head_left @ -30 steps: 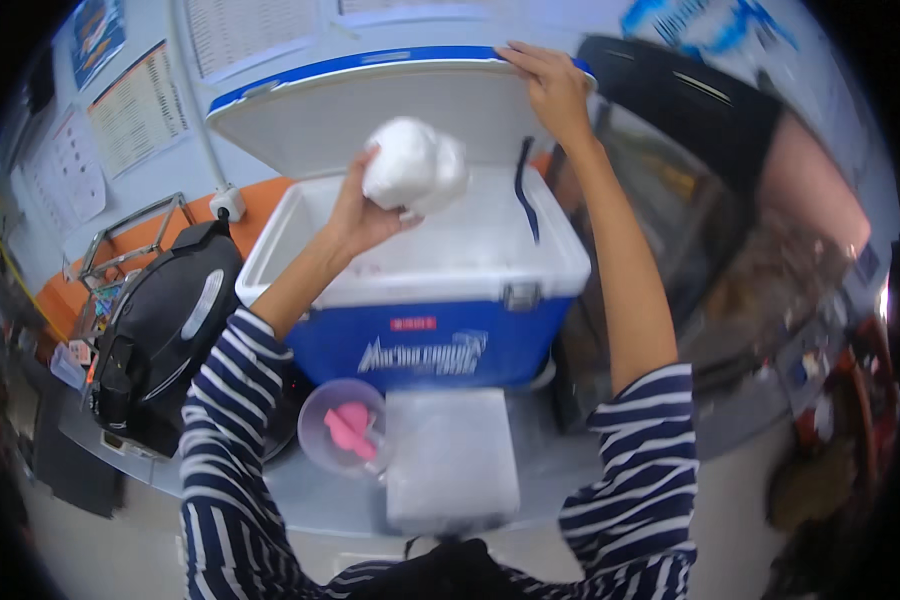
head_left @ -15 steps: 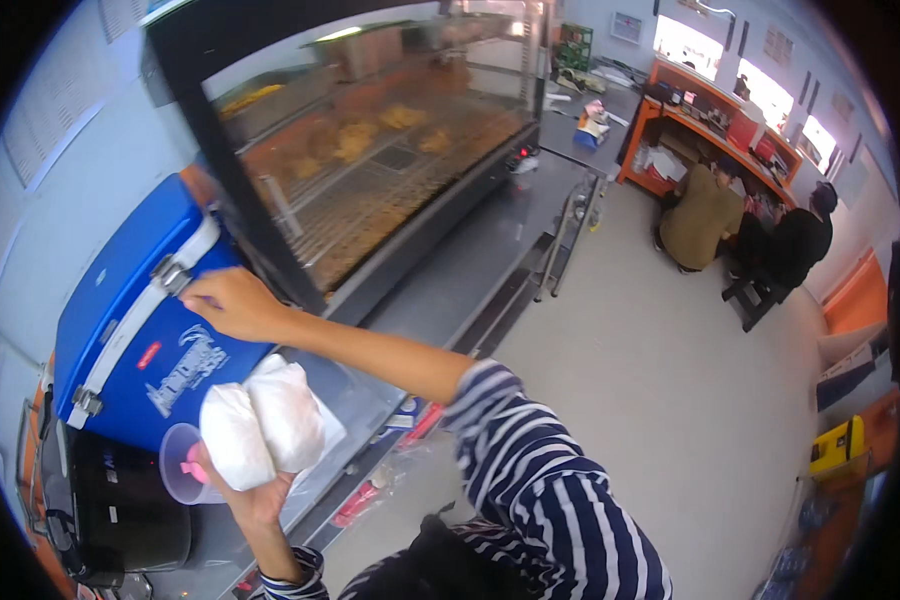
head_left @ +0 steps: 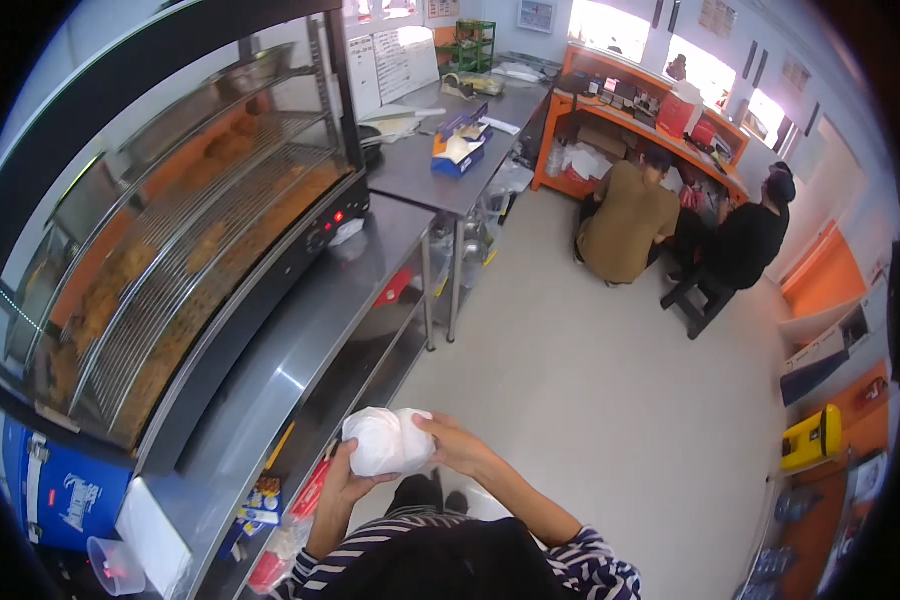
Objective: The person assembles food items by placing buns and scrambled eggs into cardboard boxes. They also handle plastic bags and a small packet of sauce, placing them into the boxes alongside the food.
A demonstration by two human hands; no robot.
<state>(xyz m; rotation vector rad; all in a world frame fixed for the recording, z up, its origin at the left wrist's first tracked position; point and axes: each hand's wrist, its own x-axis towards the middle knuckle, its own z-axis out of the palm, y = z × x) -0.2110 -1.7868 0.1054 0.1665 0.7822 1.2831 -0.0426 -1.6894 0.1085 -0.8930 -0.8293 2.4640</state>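
At lower centre, a white 2-lobed bundle (head_left: 378, 447) is held clear of the metal desk (head_left: 270, 365); its wrapping conceals the contents. The left hand (head_left: 342, 482) and right hand (head_left: 457, 447) each maintain a partly closed grip on opposite sides; several fingertips are hidden. To the left, the glass cabinet (head_left: 185, 260) partly covers the blue cooler (head_left: 70, 490). Near the cooler, the clear cup (head_left: 115, 568) is indistinct inside.

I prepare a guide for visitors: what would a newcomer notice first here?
The food display cabinet along the left side would probably strike first. The white wrapped bundle, held by left hand and right hand at bottom centre, comes next. At upper right, a person in brown crouches and a person in black sits by an orange counter.
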